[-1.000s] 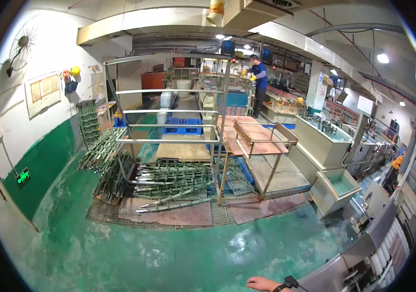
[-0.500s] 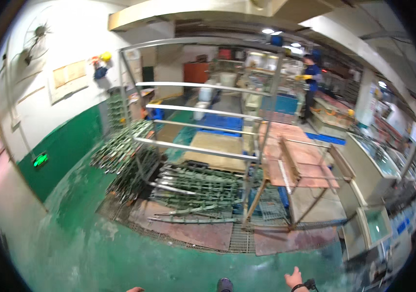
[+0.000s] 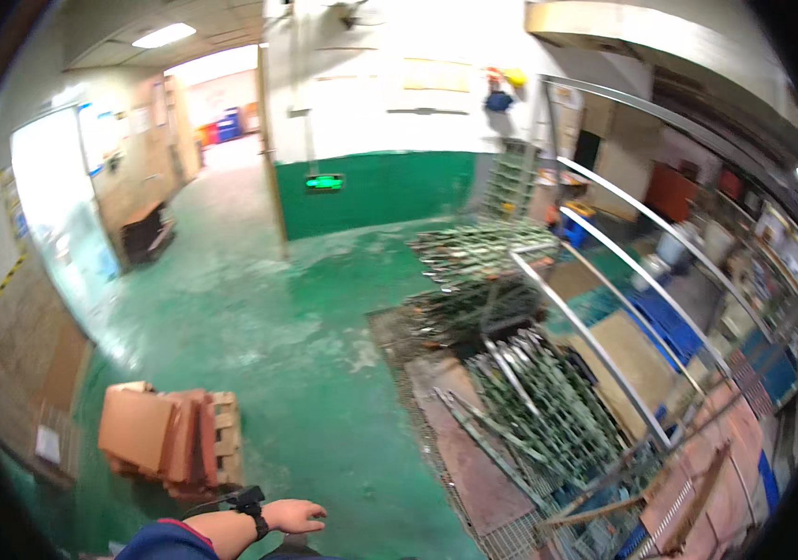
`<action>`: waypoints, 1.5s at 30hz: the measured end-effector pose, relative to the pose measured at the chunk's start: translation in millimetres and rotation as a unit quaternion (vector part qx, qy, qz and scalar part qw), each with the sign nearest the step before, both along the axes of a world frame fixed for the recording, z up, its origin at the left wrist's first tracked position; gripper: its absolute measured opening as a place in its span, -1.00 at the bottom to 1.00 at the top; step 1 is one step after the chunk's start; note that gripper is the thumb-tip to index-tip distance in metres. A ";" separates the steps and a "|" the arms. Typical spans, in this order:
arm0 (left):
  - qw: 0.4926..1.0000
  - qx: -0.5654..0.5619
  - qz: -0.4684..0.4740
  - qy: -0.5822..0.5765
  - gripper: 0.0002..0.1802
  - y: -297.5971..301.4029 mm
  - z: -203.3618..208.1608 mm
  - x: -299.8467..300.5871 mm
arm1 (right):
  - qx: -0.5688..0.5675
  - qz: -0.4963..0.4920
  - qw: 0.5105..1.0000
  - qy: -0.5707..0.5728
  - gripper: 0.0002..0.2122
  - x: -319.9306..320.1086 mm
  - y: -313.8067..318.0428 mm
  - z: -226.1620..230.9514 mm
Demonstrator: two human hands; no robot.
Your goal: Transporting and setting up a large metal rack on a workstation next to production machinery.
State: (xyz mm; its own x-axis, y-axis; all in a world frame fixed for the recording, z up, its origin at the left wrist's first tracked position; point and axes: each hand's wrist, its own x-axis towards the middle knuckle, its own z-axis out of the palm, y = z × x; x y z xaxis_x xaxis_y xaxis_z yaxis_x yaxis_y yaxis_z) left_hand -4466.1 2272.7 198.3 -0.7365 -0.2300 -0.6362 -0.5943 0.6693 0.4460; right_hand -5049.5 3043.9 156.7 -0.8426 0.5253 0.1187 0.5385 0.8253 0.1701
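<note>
My left hand (image 3: 294, 516) is low in the picture, reaching in from the lower left out of a dark blue sleeve (image 3: 167, 541). Its fingers are stretched out, loosely apart, with nothing in them. A black strap with a small black device (image 3: 248, 504) circles the wrist. Beneath the hand is the green floor (image 3: 324, 401); it touches nothing I can see. Nearest to it, on the left, a wooden pallet (image 3: 227, 434) bears a stack of reddish-brown boards (image 3: 142, 431). My right hand is out of the picture.
On the right, a metal frame (image 3: 604, 350) stands over bundles of green racks (image 3: 548, 397), with more racks (image 3: 478, 252) behind. Floor grating (image 3: 399, 373) edges them. A doorway (image 3: 222, 140) opens at the back left. A brown panel (image 3: 30, 364) lines the left side.
The view has swung to the left, so the frame and racks now lie at the right. My left hand has come further into the picture, and my right hand has left it.
</note>
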 end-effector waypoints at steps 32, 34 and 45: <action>0.856 0.051 0.509 0.072 -0.49 -238.5 -166.0 477.4 | -0.306 0.208 0.914 0.169 -0.54 259.5 -493.0 51.5; 0.862 0.043 0.503 0.041 -0.52 -245.1 -167.0 457.6 | -0.314 0.212 0.910 0.167 -0.55 247.1 -526.1 41.5; 0.853 0.048 0.516 0.055 -0.46 -407.3 -172.2 336.8 | -0.375 0.317 0.869 0.053 -0.60 91.5 -865.1 -54.6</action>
